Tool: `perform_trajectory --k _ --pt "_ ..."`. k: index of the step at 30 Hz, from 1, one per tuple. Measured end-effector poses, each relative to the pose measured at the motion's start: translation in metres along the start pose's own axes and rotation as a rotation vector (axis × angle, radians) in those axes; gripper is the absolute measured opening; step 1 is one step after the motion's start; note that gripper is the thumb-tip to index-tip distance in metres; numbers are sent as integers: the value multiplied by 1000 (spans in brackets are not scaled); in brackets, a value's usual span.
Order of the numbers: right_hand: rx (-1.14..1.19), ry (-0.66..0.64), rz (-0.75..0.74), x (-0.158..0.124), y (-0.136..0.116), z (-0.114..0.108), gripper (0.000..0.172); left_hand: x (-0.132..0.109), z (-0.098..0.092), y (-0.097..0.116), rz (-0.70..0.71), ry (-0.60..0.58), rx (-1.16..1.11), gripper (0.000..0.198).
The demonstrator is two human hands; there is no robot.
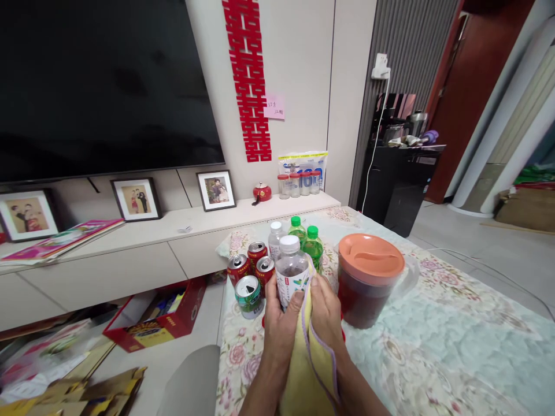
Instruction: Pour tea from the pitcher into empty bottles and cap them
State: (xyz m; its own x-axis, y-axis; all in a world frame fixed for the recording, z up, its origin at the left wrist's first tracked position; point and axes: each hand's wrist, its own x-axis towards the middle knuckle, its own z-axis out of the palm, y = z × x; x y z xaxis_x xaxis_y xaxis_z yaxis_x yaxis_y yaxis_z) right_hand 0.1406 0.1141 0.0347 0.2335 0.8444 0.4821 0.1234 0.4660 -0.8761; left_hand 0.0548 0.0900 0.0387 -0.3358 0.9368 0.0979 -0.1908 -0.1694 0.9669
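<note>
A clear plastic bottle (pixel 291 268) with a white cap and a printed label stands upright in my left hand (pixel 280 315), whose fingers wrap its left side. My right hand (pixel 325 303) grips a yellow cloth (pixel 310 358) with a purple edge and presses it to the bottle's right side. The cloth hangs down between my forearms. Just behind are another white-capped bottle (pixel 276 237) and two green bottles (pixel 313 245). To the left stand several opened red cans (pixel 239 268) and a green-and-silver can (pixel 249 297). Something red beneath my hands is mostly hidden.
A pitcher (pixel 364 294) of dark liquid with an orange lid stands right of my hands on the flowered tablecloth (pixel 437 341). Behind the table runs a low white cabinet (pixel 182 237) with framed photos and small jars (pixel 299 185). A red box (pixel 160 318) lies on the floor at left.
</note>
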Motion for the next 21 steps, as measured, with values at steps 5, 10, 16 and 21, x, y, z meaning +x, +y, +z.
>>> perform_trajectory --k 5,10,16,21 --pt "-152 2 -163 -8 -5 -3 46 -5 0 -11 -96 0 -38 74" --pt "-250 -22 -384 -9 -10 -9 49 -16 -3 -13 -42 15 12 71" --pt "-67 -59 -241 -3 -12 -15 42 -17 -6 -20 21 27 18 72" --pt "180 -97 73 5 -18 -20 38 -17 -12 -33 64 -7 -3 71"
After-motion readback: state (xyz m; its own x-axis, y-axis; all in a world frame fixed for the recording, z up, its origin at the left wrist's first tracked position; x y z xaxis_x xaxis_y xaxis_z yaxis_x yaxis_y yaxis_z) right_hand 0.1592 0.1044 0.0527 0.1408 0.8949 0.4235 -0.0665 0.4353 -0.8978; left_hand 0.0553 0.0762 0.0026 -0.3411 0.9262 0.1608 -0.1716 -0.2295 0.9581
